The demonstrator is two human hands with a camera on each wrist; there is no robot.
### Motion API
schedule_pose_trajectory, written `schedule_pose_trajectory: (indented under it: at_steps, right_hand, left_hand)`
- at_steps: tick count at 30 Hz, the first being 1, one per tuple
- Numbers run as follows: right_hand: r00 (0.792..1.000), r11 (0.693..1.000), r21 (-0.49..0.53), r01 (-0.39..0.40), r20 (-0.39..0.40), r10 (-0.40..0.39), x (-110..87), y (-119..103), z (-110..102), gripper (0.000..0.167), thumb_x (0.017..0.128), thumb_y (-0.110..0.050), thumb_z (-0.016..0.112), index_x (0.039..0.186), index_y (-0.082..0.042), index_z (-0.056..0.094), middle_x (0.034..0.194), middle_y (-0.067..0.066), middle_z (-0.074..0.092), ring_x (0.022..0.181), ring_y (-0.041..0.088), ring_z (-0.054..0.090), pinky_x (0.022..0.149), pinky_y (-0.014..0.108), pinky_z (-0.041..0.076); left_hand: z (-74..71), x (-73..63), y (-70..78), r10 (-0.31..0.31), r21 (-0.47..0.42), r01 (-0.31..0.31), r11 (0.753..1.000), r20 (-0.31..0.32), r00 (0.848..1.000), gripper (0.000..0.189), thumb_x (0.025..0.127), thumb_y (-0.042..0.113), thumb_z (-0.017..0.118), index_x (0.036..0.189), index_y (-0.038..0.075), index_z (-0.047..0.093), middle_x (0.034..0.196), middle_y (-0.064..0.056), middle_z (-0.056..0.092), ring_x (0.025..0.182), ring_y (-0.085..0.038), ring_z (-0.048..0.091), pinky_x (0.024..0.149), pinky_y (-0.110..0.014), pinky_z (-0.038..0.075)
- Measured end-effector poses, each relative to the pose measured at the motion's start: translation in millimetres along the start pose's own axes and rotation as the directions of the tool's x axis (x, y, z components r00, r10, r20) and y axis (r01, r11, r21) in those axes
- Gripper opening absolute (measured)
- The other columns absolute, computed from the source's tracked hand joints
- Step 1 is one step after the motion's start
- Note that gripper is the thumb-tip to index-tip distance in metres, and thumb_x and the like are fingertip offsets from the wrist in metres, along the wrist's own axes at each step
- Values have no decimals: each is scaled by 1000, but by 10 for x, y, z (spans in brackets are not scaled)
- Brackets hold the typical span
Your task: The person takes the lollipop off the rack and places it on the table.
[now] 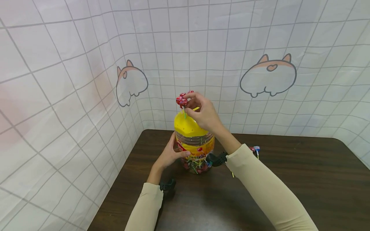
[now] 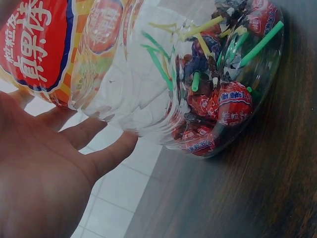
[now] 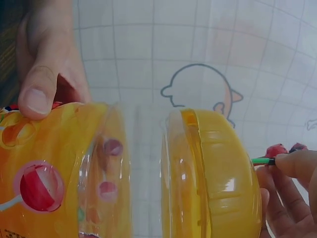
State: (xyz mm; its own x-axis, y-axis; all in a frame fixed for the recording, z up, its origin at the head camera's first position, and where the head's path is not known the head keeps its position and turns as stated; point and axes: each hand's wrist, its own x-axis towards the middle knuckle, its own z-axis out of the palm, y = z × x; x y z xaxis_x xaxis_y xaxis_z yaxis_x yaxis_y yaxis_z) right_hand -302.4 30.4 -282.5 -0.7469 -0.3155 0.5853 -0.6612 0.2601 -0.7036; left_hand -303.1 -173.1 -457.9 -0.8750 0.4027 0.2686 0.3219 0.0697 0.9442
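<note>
A clear plastic candy jar (image 1: 199, 149) with a yellow-orange label and a yellow lid (image 1: 185, 126) stands upright on the table. My left hand (image 1: 168, 156) holds its left side, thumb across the label at the front. In the left wrist view, fingertips (image 2: 128, 141) touch the clear wall, and wrapped lollipops (image 2: 235, 104) with green and yellow sticks lie in the bottom. Over the lid my right hand (image 1: 204, 114) pinches a red-wrapped lollipop (image 1: 183, 102), whose green stick (image 3: 261, 161) meets the lid top. Other red lollipops (image 1: 190, 92) cluster beside it.
On the dark wooden table (image 1: 303, 179), a few lollipops (image 1: 256, 149) lie to the right of the jar, partly hidden behind my right sleeve (image 1: 260, 183). A white gridded curtain (image 1: 219, 41) with cartoon drawings hangs behind the table and along its left.
</note>
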Motion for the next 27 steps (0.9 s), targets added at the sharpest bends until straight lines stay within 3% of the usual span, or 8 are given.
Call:
schedule_pose_trajectory:
  at_steps: [10,20,27]
  right_hand:
    - [997,997,75,2,-83,4,-5,-87,-18,39,95,-4,67,133,-10,59,103,14,68,90,25,67,79,30,58]
    - [997,990,133,52,-70,-43,-83,-121,-134,40,94,-3,66,133,-12,60,98,16,65,85,29,68,75,26,59]
    - [997,988,154,30,-69,-20,-208,-99,-249,40,93,-2,65,132,-11,60,98,15,63,86,28,68,73,26,60]
  left_hand:
    - [7,-11,23,-16,14,16,1000,-8,1000,96,89,28,81,159,43,17,152,0,44,137,-27,52,114,-55,45]
    - [3,-10,34,-14,15,15,1000,-15,1000,98,89,28,82,159,44,16,152,0,44,135,-27,53,113,-54,46]
    - [-3,-12,16,-12,27,13,1000,-20,1000,99,88,30,82,160,42,15,153,-1,43,136,-27,52,114,-56,45]
